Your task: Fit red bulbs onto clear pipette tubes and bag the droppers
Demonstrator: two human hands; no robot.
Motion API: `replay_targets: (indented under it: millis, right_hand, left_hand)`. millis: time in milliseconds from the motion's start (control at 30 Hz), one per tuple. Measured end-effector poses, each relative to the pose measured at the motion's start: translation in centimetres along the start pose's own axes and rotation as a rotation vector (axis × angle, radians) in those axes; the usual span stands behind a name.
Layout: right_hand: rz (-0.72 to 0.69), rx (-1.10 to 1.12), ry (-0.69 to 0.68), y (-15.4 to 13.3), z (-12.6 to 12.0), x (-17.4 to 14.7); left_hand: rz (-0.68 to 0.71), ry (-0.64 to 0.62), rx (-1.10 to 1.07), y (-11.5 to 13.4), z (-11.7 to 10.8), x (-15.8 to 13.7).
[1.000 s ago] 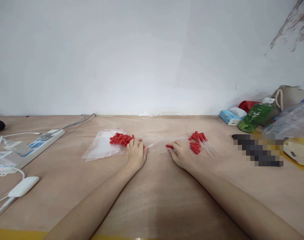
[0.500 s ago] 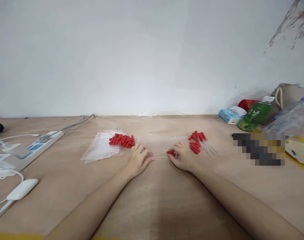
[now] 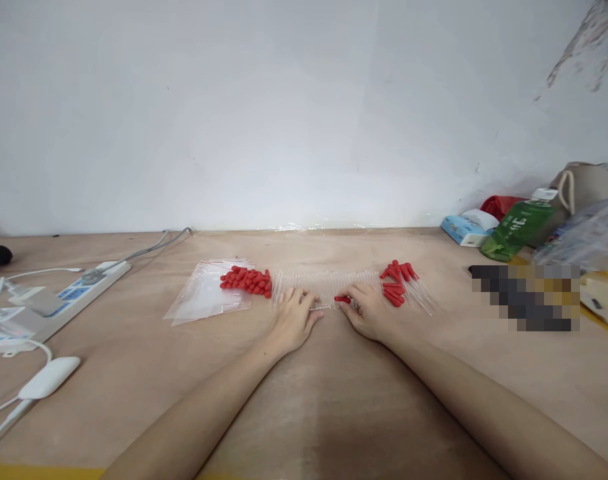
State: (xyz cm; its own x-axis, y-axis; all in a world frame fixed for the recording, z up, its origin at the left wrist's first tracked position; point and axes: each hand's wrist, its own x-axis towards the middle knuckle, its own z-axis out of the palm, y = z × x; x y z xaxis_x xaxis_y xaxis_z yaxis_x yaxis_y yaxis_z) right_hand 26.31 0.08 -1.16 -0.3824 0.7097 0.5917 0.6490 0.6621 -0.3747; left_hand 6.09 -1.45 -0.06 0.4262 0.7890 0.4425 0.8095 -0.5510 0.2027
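My left hand is closed on a thin glass dropper tube, which points right. My right hand pinches a red rubber dropper bulb between thumb and fingers. A small gap seems to separate tube tip and bulb, though I cannot tell whether they touch. Behind both hands lies a row of clear glass tubes, side by side. Left of the row is a pile of red rubber bulbs. On the right, several droppers have red bulbs on their glass tubes.
Clear plastic bags lie under and beside the bulb pile. A power strip with cables and a white plug lead occupies the left. At the right stand a tissue box, a green bottle and plastic bags.
My left hand has moved right with the glass tube, closer to my right hand. My right hand stays almost in place with the red bulb. The view has shifted slightly.
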Motion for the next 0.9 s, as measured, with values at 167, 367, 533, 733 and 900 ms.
replay_targets:
  millis: [167, 367, 533, 733, 900]
  right_hand:
    - [-0.003, -0.032, -0.011, 0.1, 0.1, -0.1]
    - [-0.036, 0.028, -0.026, -0.4, -0.3, -0.1]
    - [-0.070, 0.163, -0.028, -1.4, -0.4, -0.2]
    - [-0.052, 0.304, -0.026, -1.9, -0.4, -0.2]
    - [-0.070, 0.335, -0.058, -1.5, -0.1, -0.3]
  left_hand:
    - [-0.019, -0.010, 0.041, 0.0, 0.5, 0.1]
    - [-0.017, 0.049, -0.050, 0.1, -0.1, -0.2]
    - [-0.009, 0.082, -0.102, 0.0, -0.3, -0.3]
    - [0.063, 0.097, -0.124, -0.2, 0.1, -0.3]
    - [0.101, 0.132, -0.156, -0.3, 0.2, -0.5]
